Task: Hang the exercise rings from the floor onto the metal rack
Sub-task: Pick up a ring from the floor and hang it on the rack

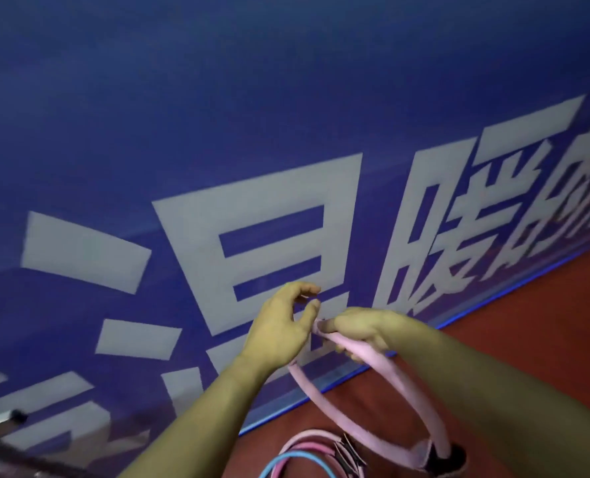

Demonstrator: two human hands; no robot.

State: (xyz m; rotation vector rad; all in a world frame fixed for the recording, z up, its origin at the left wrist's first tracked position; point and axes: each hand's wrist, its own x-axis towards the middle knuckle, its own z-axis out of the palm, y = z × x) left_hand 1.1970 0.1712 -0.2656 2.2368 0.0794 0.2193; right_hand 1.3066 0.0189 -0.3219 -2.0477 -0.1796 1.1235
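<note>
A pink exercise ring (324, 405) hangs in the air in front of the blue wall, held at its top by my right hand (359, 331), whose fingers are closed around the padded rim. My left hand (280, 326) is just left of that grip, fingers curled and apart, with the thumb close to the ring's top; no firm hold shows. More rings, pink (316, 443) and blue (297, 458), lie on the red floor below, partly cut off by the frame's lower edge. A metal bar end (9, 418) of the rack pokes in at the lower left.
A blue wall (286, 98) with large white characters fills most of the view. A red floor (528, 312) runs along its base at the right, edged by a blue strip. The image is motion-blurred.
</note>
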